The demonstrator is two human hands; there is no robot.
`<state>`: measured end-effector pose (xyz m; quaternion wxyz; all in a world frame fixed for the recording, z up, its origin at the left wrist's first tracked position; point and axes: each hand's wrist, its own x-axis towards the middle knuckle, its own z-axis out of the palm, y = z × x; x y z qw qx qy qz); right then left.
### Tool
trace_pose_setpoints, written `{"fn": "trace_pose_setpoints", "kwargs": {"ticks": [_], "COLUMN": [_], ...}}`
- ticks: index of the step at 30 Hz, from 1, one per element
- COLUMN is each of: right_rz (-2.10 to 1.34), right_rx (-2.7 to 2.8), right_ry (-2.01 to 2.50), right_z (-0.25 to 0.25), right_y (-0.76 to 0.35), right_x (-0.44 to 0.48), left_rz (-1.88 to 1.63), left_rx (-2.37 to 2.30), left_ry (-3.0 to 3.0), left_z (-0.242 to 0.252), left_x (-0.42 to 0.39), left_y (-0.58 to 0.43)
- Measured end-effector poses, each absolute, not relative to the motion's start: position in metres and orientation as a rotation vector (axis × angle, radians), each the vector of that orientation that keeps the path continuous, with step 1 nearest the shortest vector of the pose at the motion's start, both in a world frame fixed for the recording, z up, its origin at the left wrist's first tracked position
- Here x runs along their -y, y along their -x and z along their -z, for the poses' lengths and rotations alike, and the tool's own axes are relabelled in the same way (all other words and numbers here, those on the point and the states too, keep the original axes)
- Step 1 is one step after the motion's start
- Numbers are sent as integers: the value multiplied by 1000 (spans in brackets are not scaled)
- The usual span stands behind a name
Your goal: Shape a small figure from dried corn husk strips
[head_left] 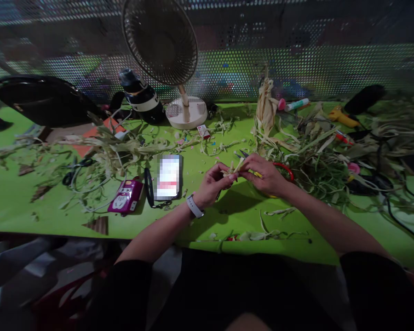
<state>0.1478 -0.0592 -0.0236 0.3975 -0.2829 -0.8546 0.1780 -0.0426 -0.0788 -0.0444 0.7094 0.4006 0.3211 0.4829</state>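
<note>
Near the middle of the green table, my left hand [214, 185] has its fingers closed on a small pale piece of dried husk [232, 171]. A light watch band is on that wrist. My right hand [264, 174] pinches the same piece from the other side, its thumb and fingertips close to my left fingertips. Beneath and beside my right hand lie scissors with a red handle [287, 170], partly hidden by the hand. A bundle of dried husk [266, 106] stands upright beyond my hands.
A phone [168, 177] and a purple device [126, 196] lie left of my hands. Behind them stand a fan [186, 113] and a dark bottle [145, 100]. Husk scraps [317, 170], a yellow glue gun [344, 117] and black cables are on the right.
</note>
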Motion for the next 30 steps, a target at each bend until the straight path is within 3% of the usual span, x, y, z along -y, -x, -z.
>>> {"fn": "trace_pose_setpoints", "kwargs": {"ticks": [8,12,17,30], "right_rz": [-471,-230,-37,-160], "right_rx": [1998,1896,2156,2311], "right_ry": [932,1006,957,902], "right_z": [22,19,20,21], "right_y": [-140,-138,-141,-147], "right_x": [67,71,69,63], "left_rz": [-1085,-1088,-1142,-1041], "left_rx": [-744,-793,-891,-977], "left_ry": [-838,-910,-1091,-1402], "left_z": [45,48,50,51], "left_x": [78,78,77,78], "left_y": [39,37,37,38]}}
